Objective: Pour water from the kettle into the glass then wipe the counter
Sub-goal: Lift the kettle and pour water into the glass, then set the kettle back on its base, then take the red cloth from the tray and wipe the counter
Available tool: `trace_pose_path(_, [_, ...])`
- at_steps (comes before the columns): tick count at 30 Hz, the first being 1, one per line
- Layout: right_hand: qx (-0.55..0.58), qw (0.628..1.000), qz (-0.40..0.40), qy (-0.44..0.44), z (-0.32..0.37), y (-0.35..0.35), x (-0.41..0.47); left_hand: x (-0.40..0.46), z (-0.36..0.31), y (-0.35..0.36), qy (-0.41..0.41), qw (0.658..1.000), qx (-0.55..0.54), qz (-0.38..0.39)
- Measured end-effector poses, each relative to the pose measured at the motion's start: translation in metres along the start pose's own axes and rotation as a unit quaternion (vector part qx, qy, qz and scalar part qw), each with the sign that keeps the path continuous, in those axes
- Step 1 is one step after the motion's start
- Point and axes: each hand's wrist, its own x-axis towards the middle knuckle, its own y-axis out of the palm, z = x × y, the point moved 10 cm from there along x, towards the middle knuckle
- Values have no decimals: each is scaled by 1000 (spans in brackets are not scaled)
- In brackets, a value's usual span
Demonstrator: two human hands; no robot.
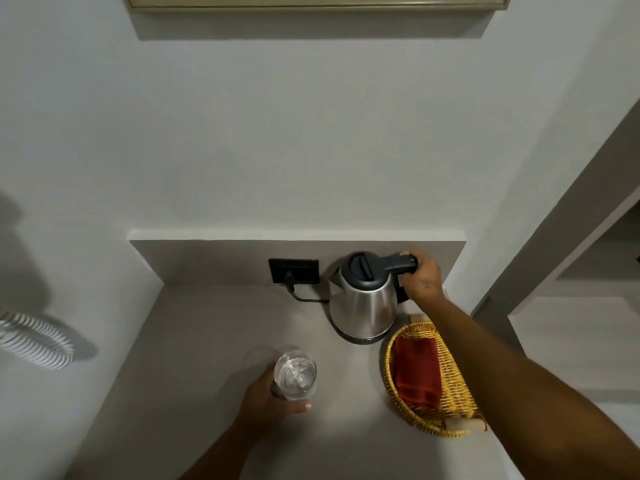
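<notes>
A steel kettle (363, 303) with a black lid and handle stands upright on its base at the back of the grey counter (194, 341). My right hand (424, 278) is closed around the kettle's handle. A clear glass (295, 373) with water in it stands on the counter in front, and my left hand (268, 400) wraps around its left side. A red cloth (417, 372) lies folded in a yellow wicker basket (453, 386) to the right of the glass.
A black wall socket (293, 270) with a plug and cord sits behind the kettle to its left. Walls close the counter at the back and left. A ribbed white hose (34, 341) lies at the far left. Shelving stands at the right.
</notes>
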Motion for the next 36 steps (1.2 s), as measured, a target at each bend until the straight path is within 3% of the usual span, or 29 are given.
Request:
trace_pose_path(4, [-8, 1000, -7, 4, -6, -8, -5, -2, -3, 1, 8, 1000, 1, -1])
trace_pose_path(9, [-109, 985, -133, 13, -42, -13, -88, -12, -21, 1, 75, 996, 40, -1])
trace_pose_path(15, [-315, 943, -17, 104, -113, 29, -149, -15, -54, -1, 194, 941, 277, -19])
trace_pose_path(22, [-339, 929, 9, 144, -139, 29, -150, -7, -40, 6, 194, 898, 395, -14])
trace_pose_path(26, [-313, 941, 0, 128, -130, 27, -141, -4, -28, 6, 178, 903, 390, -30])
trace_pose_path(29, [-234, 958, 0, 166, -127, 17, -133, -4, -26, 5, 182, 902, 389, -42])
trace_pose_path(31, [-170, 971, -41, 163, -117, 8, -134, -2, -26, 3, 175, 910, 375, -41])
trace_pose_path(34, [-125, 987, -77, 67, -78, 27, -157, 2, -24, -4, 144, 945, 293, -22])
trace_pose_path(36, [-124, 991, -36, 20, -59, 64, -179, 7, -29, -9, 116, 972, 202, -10])
